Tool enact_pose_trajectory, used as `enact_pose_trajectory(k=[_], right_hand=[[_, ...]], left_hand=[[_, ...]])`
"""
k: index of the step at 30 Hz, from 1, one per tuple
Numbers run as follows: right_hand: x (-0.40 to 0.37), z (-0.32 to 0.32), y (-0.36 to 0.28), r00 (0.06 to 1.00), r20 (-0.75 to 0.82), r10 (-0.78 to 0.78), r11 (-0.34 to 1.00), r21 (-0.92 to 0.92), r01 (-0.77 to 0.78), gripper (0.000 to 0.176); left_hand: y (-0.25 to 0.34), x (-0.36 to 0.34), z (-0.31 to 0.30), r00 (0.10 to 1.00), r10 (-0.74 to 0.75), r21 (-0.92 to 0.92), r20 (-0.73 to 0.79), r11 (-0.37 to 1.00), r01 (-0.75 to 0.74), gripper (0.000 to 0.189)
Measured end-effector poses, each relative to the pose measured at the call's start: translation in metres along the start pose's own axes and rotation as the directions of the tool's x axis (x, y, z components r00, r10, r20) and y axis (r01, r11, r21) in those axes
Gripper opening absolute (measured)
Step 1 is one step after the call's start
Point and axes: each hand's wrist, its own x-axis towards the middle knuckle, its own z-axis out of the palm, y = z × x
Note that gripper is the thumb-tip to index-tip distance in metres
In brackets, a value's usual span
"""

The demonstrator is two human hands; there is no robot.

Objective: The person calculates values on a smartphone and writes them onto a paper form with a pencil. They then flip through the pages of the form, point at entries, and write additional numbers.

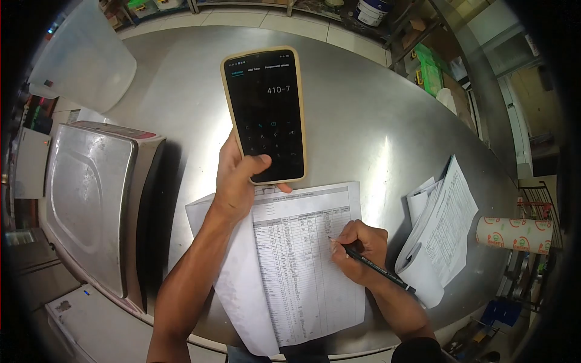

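Note:
A phone [266,115] in a tan case shows a calculator reading "410-7". My left hand [242,175] is closed around its lower end, the thumb over the keypad. Below it, a stack of printed table sheets [302,260] with handwritten entries lies on the metal table, its left side folded over. My right hand [362,248] grips a dark pencil [378,268], the tip at the right-hand columns of the top sheet.
On the metal table [357,121], a scale with a steel plate [91,199] stands left and a translucent bin [91,60] upper left. Folded papers [445,230] lie right, beside a patterned roll [514,235]. Shelving holds a bucket [371,11] at the back.

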Motion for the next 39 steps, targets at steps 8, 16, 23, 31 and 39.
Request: enact_pose_trajectory(k=[8,16,23,31,39], right_hand=[[0.0008,0.0001,-0.0021,1.000,0.002,0.011,1.000,-0.010,-0.011,0.021],[0.0011,0.0002,-0.0038,1.000,0.003,0.027,0.999,0.019,-0.027,0.020],[0.0005,-0.0003,-0.0027,1.000,0.012,0.012,1.000,0.002,-0.012,0.021],[0.0002,-0.0005,0.0003,1.000,0.009,-0.005,1.000,-0.003,0.005,0.022],[0.0043,0.0003,-0.0056,1.000,-0.008,-0.029,0.999,-0.026,0.028,0.021]], left_hand=[[-0.0009,-0.0002,0.0003,0.999,-0.002,0.012,-0.047,1.000,0.002,0.043],[-0.0009,-0.0016,-0.0028,1.000,0.002,-0.052,-0.002,0.999,-0.002,0.038],[0.0005,-0.0007,-0.0025,0.999,-0.026,-0.109,-0.027,0.994,0.023,0.045],[0.0013,0.0017,-0.0016,0.997,-0.044,0.033,-0.064,0.998,0.046,0.060],[0.0013,0.0014,-0.0031,0.999,-0.027,-0.043,-0.028,0.999,0.026,0.061]])
